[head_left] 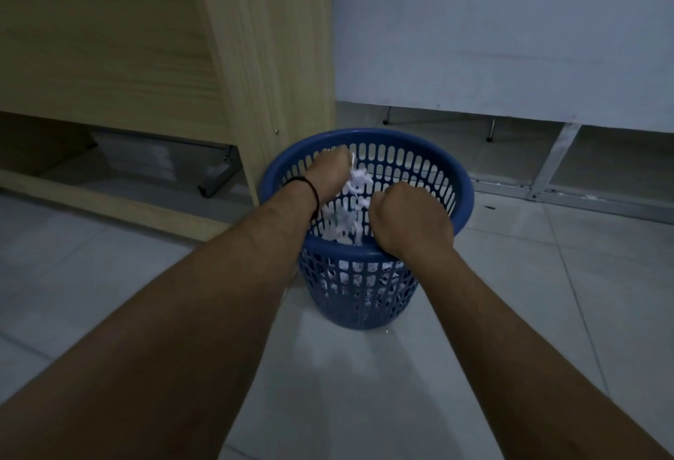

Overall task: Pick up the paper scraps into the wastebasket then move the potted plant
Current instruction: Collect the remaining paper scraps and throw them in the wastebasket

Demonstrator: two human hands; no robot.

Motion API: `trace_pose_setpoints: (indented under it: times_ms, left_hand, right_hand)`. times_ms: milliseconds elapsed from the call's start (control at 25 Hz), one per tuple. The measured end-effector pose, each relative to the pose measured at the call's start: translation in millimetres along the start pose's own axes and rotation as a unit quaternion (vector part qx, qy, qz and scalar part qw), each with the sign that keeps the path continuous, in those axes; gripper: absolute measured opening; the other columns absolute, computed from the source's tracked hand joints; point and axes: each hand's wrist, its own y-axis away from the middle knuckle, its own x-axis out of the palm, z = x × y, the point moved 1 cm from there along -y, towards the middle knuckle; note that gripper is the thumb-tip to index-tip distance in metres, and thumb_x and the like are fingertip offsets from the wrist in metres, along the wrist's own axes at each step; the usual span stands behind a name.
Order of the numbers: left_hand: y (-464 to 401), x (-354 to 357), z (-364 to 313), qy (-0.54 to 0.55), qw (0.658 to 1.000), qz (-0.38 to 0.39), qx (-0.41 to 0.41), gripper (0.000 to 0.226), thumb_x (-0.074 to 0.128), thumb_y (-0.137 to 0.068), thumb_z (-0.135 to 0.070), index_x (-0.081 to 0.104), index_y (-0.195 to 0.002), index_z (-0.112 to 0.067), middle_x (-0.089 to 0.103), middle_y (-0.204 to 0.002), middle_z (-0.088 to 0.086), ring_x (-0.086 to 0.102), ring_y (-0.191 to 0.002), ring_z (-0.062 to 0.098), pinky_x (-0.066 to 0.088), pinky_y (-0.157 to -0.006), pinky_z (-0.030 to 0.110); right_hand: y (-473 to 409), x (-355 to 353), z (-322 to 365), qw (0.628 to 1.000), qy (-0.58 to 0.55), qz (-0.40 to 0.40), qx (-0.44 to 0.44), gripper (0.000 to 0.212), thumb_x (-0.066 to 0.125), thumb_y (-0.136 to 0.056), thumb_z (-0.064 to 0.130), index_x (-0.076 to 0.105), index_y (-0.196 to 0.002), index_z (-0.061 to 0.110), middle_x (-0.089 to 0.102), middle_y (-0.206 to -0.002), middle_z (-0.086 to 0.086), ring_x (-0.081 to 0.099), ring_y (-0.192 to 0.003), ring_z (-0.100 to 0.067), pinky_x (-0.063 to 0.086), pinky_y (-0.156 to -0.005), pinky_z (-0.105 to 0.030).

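Observation:
A blue slotted wastebasket (441,164) stands on the tiled floor, with white paper scraps (343,226) heaped inside it. Both my hands hang over its mouth. My left hand (326,176), a black band on its wrist, is curled with scraps (355,182) spilling from under its fingers. My right hand (410,218) is a fist over the near rim; I cannot see whether paper is inside it. No potted plant is in view.
A light wooden desk panel (262,58) rises just left of the basket, with a low shelf gap beneath it. A white wall (510,40) and a metal floor frame (554,164) lie behind. Pale floor tiles (346,386) spread around the basket.

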Motion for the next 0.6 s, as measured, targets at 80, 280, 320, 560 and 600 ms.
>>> trace_pose_setpoints:
  times_ms: [80,280,320,560,600]
  left_hand:
    - [9.9,-1.0,4.6,-0.121,0.992,0.019,0.021,0.042,0.039,-0.103,-0.020,0.053,-0.135,0.003,0.048,-0.143,0.022,0.043,-0.132,0.035,0.033,-0.094,0.032]
    - [6.4,1.2,26.1,-0.213,0.971,0.013,0.107,0.025,0.059,-0.094,-0.026,0.077,-0.090,-0.010,0.074,-0.091,0.006,0.067,-0.087,0.022,0.055,-0.078,0.035]
    - [6.1,0.9,30.6,-0.238,0.964,0.000,0.115,0.027,0.060,-0.093,-0.027,0.074,-0.075,-0.012,0.070,-0.076,0.004,0.064,-0.074,0.020,0.055,-0.069,0.035]
    - [19.2,-3.3,38.5,-0.326,0.924,-0.090,0.180,0.028,0.057,-0.093,-0.034,0.071,-0.076,-0.018,0.067,-0.069,-0.001,0.061,-0.065,0.017,0.051,-0.060,0.028]
    - [23.4,-5.3,38.7,-0.327,0.921,-0.103,0.186,0.030,0.055,-0.093,-0.034,0.068,-0.071,-0.018,0.063,-0.064,-0.002,0.059,-0.062,0.017,0.045,-0.055,0.026]
  right_hand:
    - [-2.1,-0.1,-1.4,1.000,-0.015,0.001,0.011,0.019,0.047,-0.096,0.018,0.056,-0.083,0.008,0.067,-0.097,-0.015,0.054,-0.075,-0.025,0.039,-0.066,-0.032]
    - [-2.3,-1.7,0.3,1.000,-0.012,-0.004,0.008,0.028,0.059,-0.089,0.011,0.067,-0.116,0.013,0.068,-0.114,-0.010,0.065,-0.099,-0.027,0.047,-0.076,-0.033]
    - [-2.1,-1.1,0.0,1.000,-0.015,-0.008,0.006,0.033,0.059,-0.090,0.013,0.066,-0.122,0.017,0.068,-0.118,-0.009,0.064,-0.105,-0.027,0.049,-0.082,-0.034]
    - [-3.9,9.0,0.0,0.999,0.037,-0.021,-0.004,0.055,0.027,-0.099,0.052,0.073,-0.099,0.021,0.070,-0.111,-0.007,0.056,-0.117,-0.031,0.039,-0.107,-0.055]
    - [-3.3,8.3,0.9,0.999,0.036,-0.028,0.000,0.057,0.025,-0.100,0.051,0.072,-0.096,0.020,0.071,-0.106,-0.009,0.059,-0.111,-0.031,0.040,-0.105,-0.054]
